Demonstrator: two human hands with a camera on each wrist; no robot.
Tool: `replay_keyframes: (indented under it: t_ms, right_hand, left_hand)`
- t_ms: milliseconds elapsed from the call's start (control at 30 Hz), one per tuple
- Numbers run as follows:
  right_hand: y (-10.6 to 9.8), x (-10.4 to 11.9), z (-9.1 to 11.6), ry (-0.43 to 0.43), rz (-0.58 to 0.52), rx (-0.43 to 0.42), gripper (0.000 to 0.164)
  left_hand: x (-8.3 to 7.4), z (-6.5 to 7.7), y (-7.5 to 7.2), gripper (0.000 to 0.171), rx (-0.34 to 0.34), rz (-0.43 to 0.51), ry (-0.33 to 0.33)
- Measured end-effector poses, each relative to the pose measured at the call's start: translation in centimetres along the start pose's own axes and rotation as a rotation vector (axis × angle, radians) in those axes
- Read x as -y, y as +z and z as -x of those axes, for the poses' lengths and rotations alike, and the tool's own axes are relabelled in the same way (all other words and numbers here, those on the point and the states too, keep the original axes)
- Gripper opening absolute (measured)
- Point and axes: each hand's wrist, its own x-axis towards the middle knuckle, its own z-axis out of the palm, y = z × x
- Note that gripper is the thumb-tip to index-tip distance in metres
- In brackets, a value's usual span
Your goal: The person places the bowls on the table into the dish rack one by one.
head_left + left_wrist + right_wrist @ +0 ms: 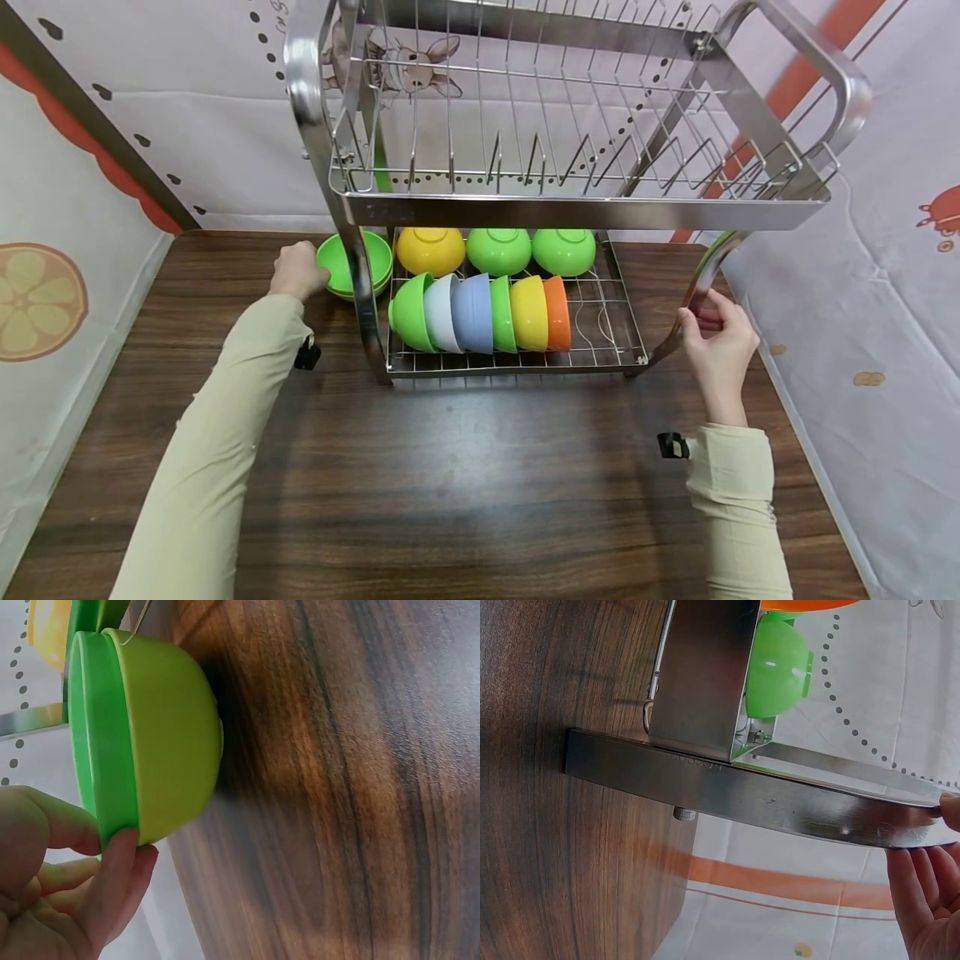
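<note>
Two nested bowls, a bright green bowl (112,750) inside a yellow-green bowl (176,735), are at the rack's left side, over the wooden table. My left hand (296,271) pinches their rims between thumb and fingers. On the other side, my right hand (722,346) grips the curved metal side frame (780,802) of a two-tier dish rack (570,212), thumb on one face and fingers on the other. The rack's lower tier holds a row of bowls on their sides, among them a blue bowl (472,312) and an orange bowl (557,314).
Behind that row, a yellow bowl (431,252) and two green bowls (498,252) sit upside down. The upper wire tier (525,83) overhangs the lower one. Patterned white cloth (225,158) borders the wooden table (465,483) at the back and sides.
</note>
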Motion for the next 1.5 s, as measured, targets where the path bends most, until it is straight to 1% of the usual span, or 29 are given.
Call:
replay_keyframes:
  t_ms: [100,233,367,500,600,733,833,933,1067,1133,1233,1333,1500]
  right_hand:
    - [0.0,0.0,0.0,0.003,-0.001,0.001,0.030]
    - [0.1,0.1,0.0,0.001,-0.001,0.003,0.030]
    - [0.1,0.1,0.0,0.002,0.003,0.006,0.030]
    - [0.2,0.1,0.0,0.003,0.003,0.005,0.030]
    - [0.2,0.1,0.0,0.001,-0.004,0.002,0.030]
    - [0.2,0.2,0.0,-0.002,-0.013,-0.002,0.029]
    - [0.2,0.2,0.0,-0.005,-0.019,-0.005,0.029]
    - [0.2,0.2,0.0,-0.005,-0.022,-0.007,0.029]
    - [0.2,0.3,-0.1,-0.007,-0.018,-0.006,0.028]
    - [0.2,0.3,-0.1,-0.007,-0.016,-0.005,0.028]
    - [0.1,0.3,-0.1,-0.003,-0.008,-0.001,0.028]
    - [0.1,0.2,0.0,0.008,-0.004,0.004,0.029]
    - [0.0,0.1,0.0,0.017,-0.004,0.007,0.029]
  left_hand:
    - [-0.3,0.1,-0.2,0.011,-0.019,0.002,-0.014]
    - [-0.4,0.2,-0.3,0.006,-0.051,0.004,-0.014]
    - [-0.4,0.1,-0.2,0.005,-0.104,0.018,0.009]
    - [-0.3,0.1,-0.4,0.012,-0.155,0.034,0.041]
    - [-0.4,0.4,-0.8,0.020,-0.168,0.046,0.051]
    - [-0.3,0.8,-1.5,0.024,-0.192,0.061,0.066]
    - [-0.2,1.1,-2.2,0.024,-0.213,0.054,0.082]
    - [0.1,1.7,-3.2,0.031,-0.208,0.051,0.082]
    - [0.6,2.9,-4.6,0.039,-0.199,0.044,0.068]
    - [0.9,3.5,-5.2,0.041,-0.206,0.035,0.067]
    - [1.3,4.4,-5.9,0.041,-0.224,0.021,0.083]
    - [1.8,5.3,-6.4,0.040,-0.240,0.009,0.117]
    - [2.5,7.0,-7.0,0.040,-0.238,-0.005,0.140]
